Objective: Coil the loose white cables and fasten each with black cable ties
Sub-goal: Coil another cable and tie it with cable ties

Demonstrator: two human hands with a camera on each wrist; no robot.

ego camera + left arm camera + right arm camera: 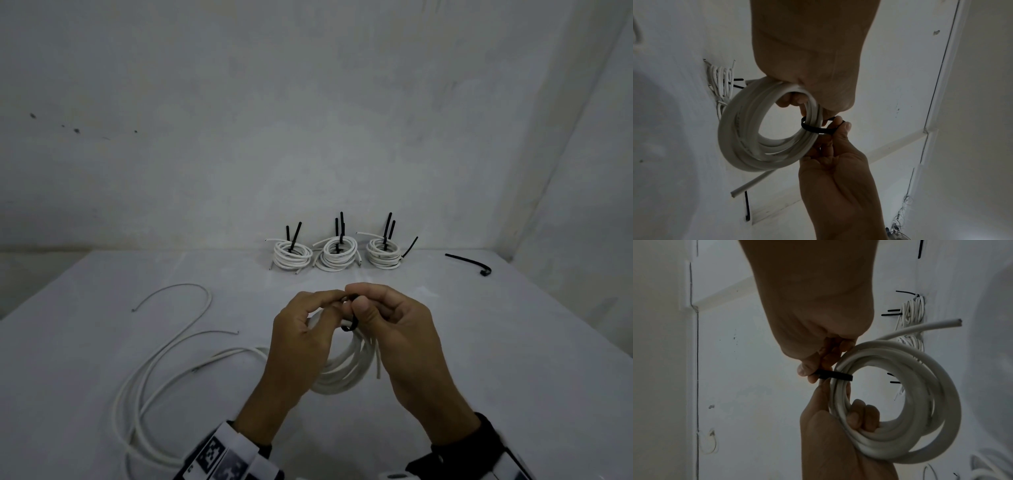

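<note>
Hands meet above a white table (102, 274), seen from the head camera: the left hand (301, 342) grips a white cable coil (346, 370) while the right hand (397, 335) pinches a black cable tie (350, 327) looped over the coil's upper edge. Beyond the coil, against the wall (308, 102), three tied coils (337, 255) stand in a row, black tie tails pointing up. A spare black tie (469, 263) lies to the far right of the coil, and loose white cables (147, 359) trail across the table to its left.

From the left wrist, the coil (748, 129) hangs from the left hand (807, 56), whose fingers (791, 99) curl through its middle. The tie (818, 129) wraps the coil's strands, its ends pinched in the right hand's (838, 170) fingertips (844, 126).

From the right wrist, the right hand (818, 313) clamps the tie (835, 375) between thumb and fingers just beside the coil (920, 402), and the left hand's (828, 443) fingers (861, 415) clench round the bundle below the tie. Whether the tie is already locked is hard to tell in this dim light. A cut cable end (941, 324) juts out above the coil.
</note>
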